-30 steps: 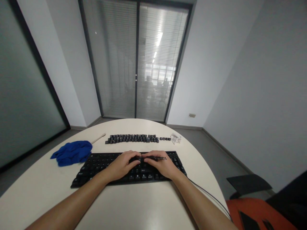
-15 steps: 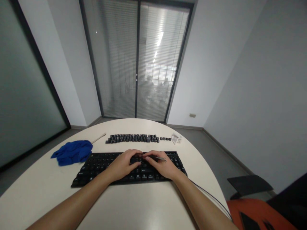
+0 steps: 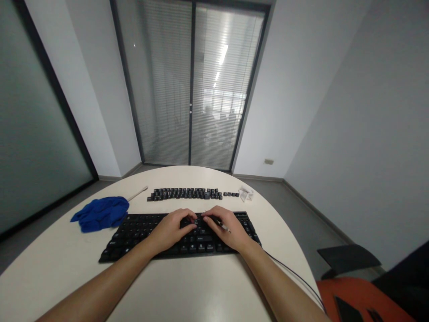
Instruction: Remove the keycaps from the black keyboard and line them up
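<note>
A black keyboard (image 3: pixel 134 232) lies across the near middle of the table. Over its middle part, my left hand (image 3: pixel 172 229) rests with curled fingers and the thumb apart; nothing shows between them. My right hand (image 3: pixel 226 228) is just to the right, its fingertips bent down towards the keys. A thin metal tool, perhaps tweezers (image 3: pixel 225 227), pokes out from under my right hand, between thumb and fingers; the rest of it is hidden. The two hands are slightly apart. Beyond the keyboard, loose black keycaps (image 3: pixel 184 193) stand in rows.
A blue cloth (image 3: pixel 102 213) lies on the left, with a pale thin brush handle (image 3: pixel 137 193) sticking out behind it. Crumpled white tissue (image 3: pixel 246 193) is at the far right of the round table (image 3: pixel 174 290). The cable (image 3: pixel 295 273) runs off the right edge, near an orange chair (image 3: pixel 362 299).
My right hand has shifted slightly right, away from my left fingertips, opening a small gap. The metal tool in it has tilted more downward.
</note>
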Motion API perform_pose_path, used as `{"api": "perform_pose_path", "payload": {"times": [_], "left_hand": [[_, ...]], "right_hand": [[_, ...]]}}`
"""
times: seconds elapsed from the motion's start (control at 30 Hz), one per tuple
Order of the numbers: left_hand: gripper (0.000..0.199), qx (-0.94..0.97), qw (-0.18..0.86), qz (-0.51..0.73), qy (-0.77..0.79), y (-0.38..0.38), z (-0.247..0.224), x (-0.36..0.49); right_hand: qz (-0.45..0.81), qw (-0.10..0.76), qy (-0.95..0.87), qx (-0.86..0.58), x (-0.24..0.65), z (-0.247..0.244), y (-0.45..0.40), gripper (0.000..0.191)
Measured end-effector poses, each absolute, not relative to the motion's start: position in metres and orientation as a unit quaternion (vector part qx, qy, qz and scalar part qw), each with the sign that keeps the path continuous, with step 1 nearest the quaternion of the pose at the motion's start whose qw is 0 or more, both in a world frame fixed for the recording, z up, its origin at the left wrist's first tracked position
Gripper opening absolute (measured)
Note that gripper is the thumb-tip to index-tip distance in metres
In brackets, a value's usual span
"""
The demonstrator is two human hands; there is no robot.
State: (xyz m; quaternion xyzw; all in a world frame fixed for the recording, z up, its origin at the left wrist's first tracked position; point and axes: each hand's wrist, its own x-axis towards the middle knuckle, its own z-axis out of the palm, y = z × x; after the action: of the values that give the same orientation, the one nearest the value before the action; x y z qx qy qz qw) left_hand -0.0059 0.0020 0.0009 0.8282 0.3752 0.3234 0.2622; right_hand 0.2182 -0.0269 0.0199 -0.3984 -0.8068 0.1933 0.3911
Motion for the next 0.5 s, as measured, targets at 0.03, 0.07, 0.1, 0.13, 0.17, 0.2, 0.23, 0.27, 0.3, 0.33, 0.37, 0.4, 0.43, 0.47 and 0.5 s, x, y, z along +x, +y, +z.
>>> {"api": "perform_pose_path", "payload": {"times": [0.03, 0.07, 0.1, 0.13, 0.17, 0.2, 0.23, 0.27, 0.3, 0.33, 0.37, 0.4, 0.43, 0.47, 0.5], "left_hand": [[0.014, 0.825, 0.268, 0.326, 0.375, 0.0020, 0.0013, -0.0060], [0.014, 0.823, 0.273, 0.327, 0.375, 0.0019, 0.0019, -0.0059], [0.014, 0.821, 0.278, 0.328, 0.376, 0.0017, 0.0024, -0.0058], [0.014, 0.819, 0.283, 0.328, 0.375, 0.0014, 0.0031, -0.0056], [0.013, 0.818, 0.288, 0.328, 0.374, 0.0011, 0.0037, -0.0053], [0.013, 0.817, 0.293, 0.329, 0.372, 0.0008, 0.0044, -0.0050], [0.013, 0.817, 0.299, 0.328, 0.369, 0.0005, 0.0050, -0.0047], [0.012, 0.817, 0.303, 0.327, 0.367, 0.0001, 0.0057, -0.0044], [0.012, 0.817, 0.305, 0.325, 0.366, -0.0002, 0.0064, -0.0042], [0.012, 0.818, 0.305, 0.323, 0.365, -0.0006, 0.0070, -0.0042], [0.011, 0.819, 0.304, 0.322, 0.364, -0.0009, 0.0077, -0.0042], [0.011, 0.821, 0.302, 0.320, 0.365, -0.0012, 0.0083, -0.0043], [0.010, 0.822, 0.301, 0.318, 0.365, -0.0015, 0.0088, -0.0045], [0.010, 0.822, 0.301, 0.316, 0.365, -0.0016, 0.0092, -0.0047], [0.010, 0.822, 0.303, 0.315, 0.364, -0.0017, 0.0093, -0.0049]], "right_hand": [[0.181, 0.378, -0.817, -0.396, 0.2189, 0.0205, -0.0272, 0.021], [0.172, 0.368, -0.823, -0.396, 0.2194, 0.0207, -0.0273, 0.021], [0.166, 0.359, -0.828, -0.398, 0.2196, 0.0206, -0.0272, 0.022], [0.161, 0.355, -0.830, -0.399, 0.2196, 0.0202, -0.0268, 0.023], [0.157, 0.352, -0.831, -0.401, 0.2194, 0.0197, -0.0263, 0.023], [0.154, 0.350, -0.833, -0.401, 0.2191, 0.0191, -0.0257, 0.024], [0.151, 0.347, -0.835, -0.400, 0.2187, 0.0186, -0.0252, 0.024], [0.148, 0.343, -0.837, -0.399, 0.2182, 0.0183, -0.0249, 0.025], [0.145, 0.337, -0.840, -0.399, 0.2178, 0.0181, -0.0248, 0.025], [0.142, 0.331, -0.843, -0.400, 0.2172, 0.0181, -0.0250, 0.024], [0.139, 0.326, -0.845, -0.401, 0.2167, 0.0181, -0.0253, 0.024], [0.136, 0.321, -0.846, -0.403, 0.2162, 0.0181, -0.0257, 0.024], [0.132, 0.317, -0.848, -0.404, 0.2156, 0.0181, -0.0262, 0.024], [0.129, 0.313, -0.850, -0.404, 0.2151, 0.0181, -0.0268, 0.024], [0.126, 0.310, -0.851, -0.405, 0.2147, 0.0181, -0.0273, 0.024]]}}
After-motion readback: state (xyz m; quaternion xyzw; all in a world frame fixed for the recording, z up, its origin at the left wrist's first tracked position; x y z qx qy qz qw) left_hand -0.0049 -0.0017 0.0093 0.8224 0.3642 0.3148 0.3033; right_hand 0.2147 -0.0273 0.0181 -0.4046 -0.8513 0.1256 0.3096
